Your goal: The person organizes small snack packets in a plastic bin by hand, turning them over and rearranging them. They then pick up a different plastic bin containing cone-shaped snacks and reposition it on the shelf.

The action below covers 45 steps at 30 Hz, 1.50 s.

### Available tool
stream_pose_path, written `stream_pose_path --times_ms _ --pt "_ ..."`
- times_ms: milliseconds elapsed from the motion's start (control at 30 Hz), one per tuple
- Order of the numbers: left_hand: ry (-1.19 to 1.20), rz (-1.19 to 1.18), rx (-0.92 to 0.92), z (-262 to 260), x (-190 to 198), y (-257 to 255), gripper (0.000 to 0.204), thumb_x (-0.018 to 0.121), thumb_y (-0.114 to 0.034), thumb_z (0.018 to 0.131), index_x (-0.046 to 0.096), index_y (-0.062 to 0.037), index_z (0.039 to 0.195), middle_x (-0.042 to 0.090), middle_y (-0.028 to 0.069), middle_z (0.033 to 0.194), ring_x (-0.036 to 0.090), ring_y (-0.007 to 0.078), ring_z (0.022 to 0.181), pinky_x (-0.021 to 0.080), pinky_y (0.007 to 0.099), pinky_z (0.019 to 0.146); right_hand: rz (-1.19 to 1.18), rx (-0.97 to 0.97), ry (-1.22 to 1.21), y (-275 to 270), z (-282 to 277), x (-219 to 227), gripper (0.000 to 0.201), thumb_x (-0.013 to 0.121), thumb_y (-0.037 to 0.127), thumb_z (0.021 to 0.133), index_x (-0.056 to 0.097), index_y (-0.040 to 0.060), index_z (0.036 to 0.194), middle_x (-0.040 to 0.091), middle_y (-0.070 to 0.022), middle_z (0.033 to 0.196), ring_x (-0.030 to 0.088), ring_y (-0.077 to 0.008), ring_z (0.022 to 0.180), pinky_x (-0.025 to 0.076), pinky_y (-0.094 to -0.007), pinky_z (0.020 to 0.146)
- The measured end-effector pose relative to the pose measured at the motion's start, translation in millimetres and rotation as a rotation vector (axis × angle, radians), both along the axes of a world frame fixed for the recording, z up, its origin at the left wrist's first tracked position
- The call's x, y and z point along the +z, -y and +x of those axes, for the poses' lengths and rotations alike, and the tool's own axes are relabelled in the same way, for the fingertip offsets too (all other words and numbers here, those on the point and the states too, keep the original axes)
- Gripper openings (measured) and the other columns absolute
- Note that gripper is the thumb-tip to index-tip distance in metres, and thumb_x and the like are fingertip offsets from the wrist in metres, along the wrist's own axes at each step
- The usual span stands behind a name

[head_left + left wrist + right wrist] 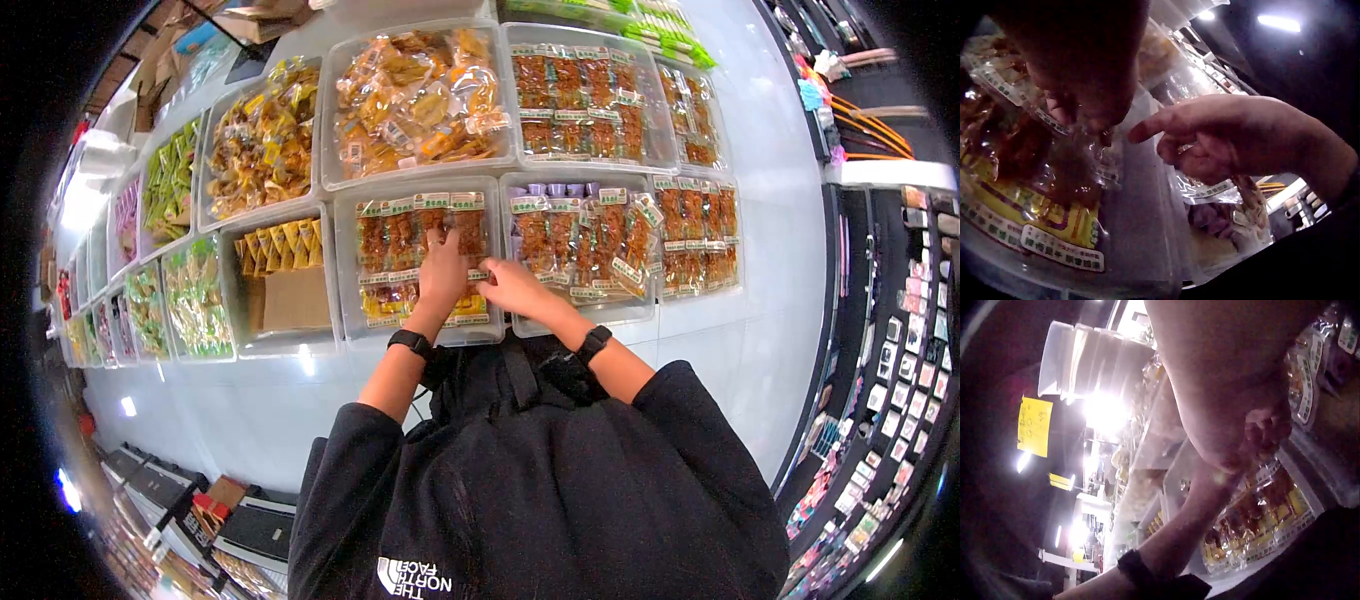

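Note:
A clear plastic bin (pixel 490 300) in front of me holds rows of snack packets (pixel 375 235) with reddish-brown contents and white label strips. Yellow packets (pixel 390 305) show at its near end. My left hand (pixel 443 275) reaches down into this bin, its fingertips on the reddish-brown packets. At the bin's right side is my right hand (pixel 515 290). Its index finger stretches toward the packets while the other fingers bend loosely, as the left wrist view shows; nothing appears in its grasp. The left hand's palm side is mostly hidden.
On the right, another bin (pixel 655 285) holds similar packets with purple items behind them. To the left stands a bin with yellow packets (pixel 280 248) and a cardboard piece (pixel 292 300). Bins of orange-wrapped snacks (pixel 420 95) line the back row. Shelves (pixel 900 370) stand far right.

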<state>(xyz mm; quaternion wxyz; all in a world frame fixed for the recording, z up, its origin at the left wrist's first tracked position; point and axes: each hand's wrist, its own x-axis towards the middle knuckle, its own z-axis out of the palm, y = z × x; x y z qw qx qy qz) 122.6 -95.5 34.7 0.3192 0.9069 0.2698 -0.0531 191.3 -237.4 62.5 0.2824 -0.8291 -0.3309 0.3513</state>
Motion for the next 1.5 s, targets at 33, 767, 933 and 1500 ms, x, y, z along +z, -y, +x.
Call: stream_pose_path --times_ms 33,767,933,1500 --pt "0.005 0.047 -0.030 0.0 -2.8 -0.9 0.040 0.058 -0.007 0.077 0.048 -0.0054 0.116 0.040 0.0270 0.120 0.060 0.0426 0.081 0.051 0.0477 0.067 0.014 -0.044 -0.096 7.8 7.0 10.0 0.039 0.059 0.028 0.080 0.056 -0.0012 0.106 0.063 -0.0202 0.088 0.061 -0.0354 0.082 0.048 -0.0422 0.072" --pt "0.208 0.303 -0.550 -19.0 -7.3 2.4 0.060 0.065 -0.021 0.071 0.043 -0.0100 0.126 0.035 0.0149 0.137 0.031 0.0347 0.129 0.029 0.0497 0.103 0.057 -1.011 0.387 199.7 69.4 -29.7 0.036 0.066 0.025 0.071 0.058 0.0000 0.096 0.062 -0.0136 0.084 0.060 -0.0241 0.077 0.047 -0.0351 0.071" --pt "0.213 0.287 -0.547 -22.4 -14.5 3.2 0.058 0.062 -0.018 0.071 0.044 -0.0105 0.125 0.035 0.0143 0.138 0.031 0.0335 0.129 0.032 0.0479 0.102 0.053 -1.175 0.276 195.4 68.9 -29.7 0.047 0.070 0.033 0.070 0.056 -0.0029 0.098 0.062 -0.0122 0.084 0.060 -0.0235 0.078 0.047 -0.0353 0.073" --pt "0.484 0.125 -0.317 -9.6 19.0 25.4 0.048 0.061 -0.012 0.073 0.048 -0.0053 0.119 0.042 0.0175 0.128 0.038 0.0377 0.121 0.033 0.0477 0.099 0.266 -1.370 -0.002 193.8 86.2 -38.9 0.035 0.075 0.012 0.066 0.059 -0.0015 0.095 0.061 -0.0058 0.083 0.055 -0.0154 0.075 0.045 -0.0280 0.069"
